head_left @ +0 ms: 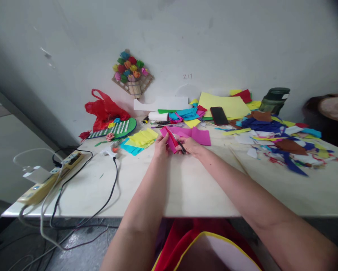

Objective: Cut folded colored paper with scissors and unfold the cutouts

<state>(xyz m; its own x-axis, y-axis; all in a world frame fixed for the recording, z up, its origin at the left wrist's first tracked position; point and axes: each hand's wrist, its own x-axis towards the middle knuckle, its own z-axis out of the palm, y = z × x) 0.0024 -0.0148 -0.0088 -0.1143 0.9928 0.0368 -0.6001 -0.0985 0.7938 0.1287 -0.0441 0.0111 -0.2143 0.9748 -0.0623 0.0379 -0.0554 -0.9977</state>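
Note:
Between my hands is a piece of magenta paper (172,143). My left hand (161,146) pinches its left edge. In my right hand (189,146) is a pair of scissors (181,146) with dark handles, fingers wrapped round them. The blades point away from me and lie along the paper; whether they are parted I cannot tell. Behind my right hand a larger magenta sheet (202,136) rests on the table. Yellow paper pieces (142,138) over blue paper (131,147) lie to the left of my left hand.
A glue gun (111,150) with a black cord and a power strip (49,180) are at the left. A red bag (106,110) stands behind a green board (123,128). A phone (219,116), paper scraps (291,146) and a dark bottle (274,101) are at the right. A thin stick (238,160) lies nearby.

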